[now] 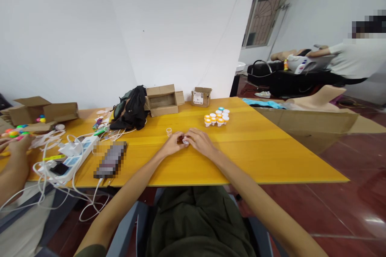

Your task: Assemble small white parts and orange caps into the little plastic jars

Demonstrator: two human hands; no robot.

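My left hand and my right hand meet over the table, fingers curled inward. Pinched between their fingertips is a small white piece with a hint of pink; the fingers cover most of it, so its kind is unclear. Just beyond my left hand stands a small clear cup. Farther off to the right, several small clear containers with orange and white lids are grouped closely together, and one lid at the back is teal.
On the yellow table lie a phone and a power strip with tangled white cables. A black bag and cardboard boxes stand along the wall. Another person's hand is at far left, near colourful pieces.
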